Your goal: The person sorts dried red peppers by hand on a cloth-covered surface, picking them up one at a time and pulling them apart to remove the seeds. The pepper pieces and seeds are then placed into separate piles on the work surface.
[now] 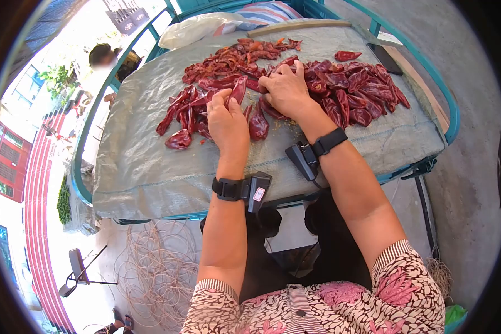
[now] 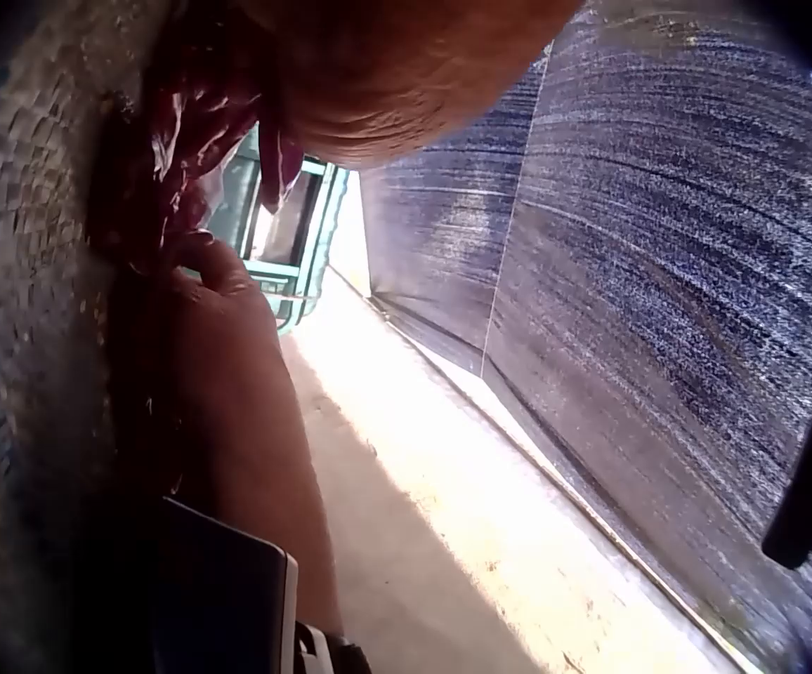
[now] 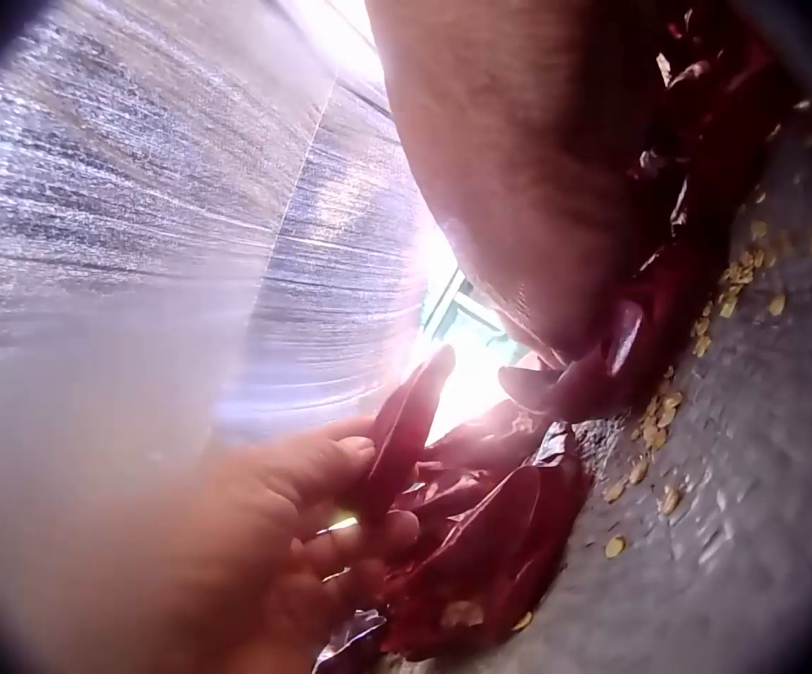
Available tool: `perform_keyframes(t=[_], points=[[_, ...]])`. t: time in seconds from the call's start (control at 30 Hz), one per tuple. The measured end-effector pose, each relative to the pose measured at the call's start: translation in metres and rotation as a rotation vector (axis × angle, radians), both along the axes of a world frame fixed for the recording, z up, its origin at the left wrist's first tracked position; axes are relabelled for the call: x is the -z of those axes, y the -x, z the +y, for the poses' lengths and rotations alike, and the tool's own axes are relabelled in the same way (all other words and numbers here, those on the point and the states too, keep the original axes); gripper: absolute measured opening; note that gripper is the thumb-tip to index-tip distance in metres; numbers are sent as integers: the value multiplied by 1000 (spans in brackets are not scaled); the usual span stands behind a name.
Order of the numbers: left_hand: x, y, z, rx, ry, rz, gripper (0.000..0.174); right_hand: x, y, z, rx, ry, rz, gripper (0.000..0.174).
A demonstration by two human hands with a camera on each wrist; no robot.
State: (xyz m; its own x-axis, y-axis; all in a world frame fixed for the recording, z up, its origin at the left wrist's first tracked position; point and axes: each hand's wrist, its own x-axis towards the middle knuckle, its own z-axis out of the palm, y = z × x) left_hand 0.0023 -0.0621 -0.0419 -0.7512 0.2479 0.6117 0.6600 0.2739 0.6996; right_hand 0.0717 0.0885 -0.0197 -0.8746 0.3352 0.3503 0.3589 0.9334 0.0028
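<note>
My left hand (image 1: pixel 228 125) pinches a dark red dried chili pepper (image 1: pixel 238 89) between thumb and fingers, its tip pointing up; the right wrist view shows this chili (image 3: pixel 409 428) too. Below that hand lies a small group of wrinkled chilies (image 1: pixel 178 139). My right hand (image 1: pixel 288 93) reaches with bent fingers into the left edge of a larger heap of glossy chilies (image 1: pixel 362 92). One chili (image 3: pixel 561 386) pokes out beneath the right hand in its wrist view. The right fingertips are partly hidden, and I cannot tell whether they grip a chili.
A grey woven sheet (image 1: pixel 145 172) covers the bed of a teal-railed cart (image 1: pixel 453 111). Shrivelled orange-red chilies (image 1: pixel 234 58) lie farther back. A phone (image 1: pixel 384 58) rests at the right, a wooden strip (image 1: pixel 300 26) at the back. Loose seeds (image 3: pixel 659 421) dot the sheet. Another person stands beyond the left rail.
</note>
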Motion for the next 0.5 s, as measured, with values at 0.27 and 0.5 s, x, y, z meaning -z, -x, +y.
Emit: perform_keyframes(t=[0.27, 0.5], points=[[5, 4, 1, 90, -117, -93, 19, -5, -2, -6, 11, 96, 196, 9], [4, 3, -1, 113, -105, -97, 19, -7, -6, -5, 6, 105, 544, 11]])
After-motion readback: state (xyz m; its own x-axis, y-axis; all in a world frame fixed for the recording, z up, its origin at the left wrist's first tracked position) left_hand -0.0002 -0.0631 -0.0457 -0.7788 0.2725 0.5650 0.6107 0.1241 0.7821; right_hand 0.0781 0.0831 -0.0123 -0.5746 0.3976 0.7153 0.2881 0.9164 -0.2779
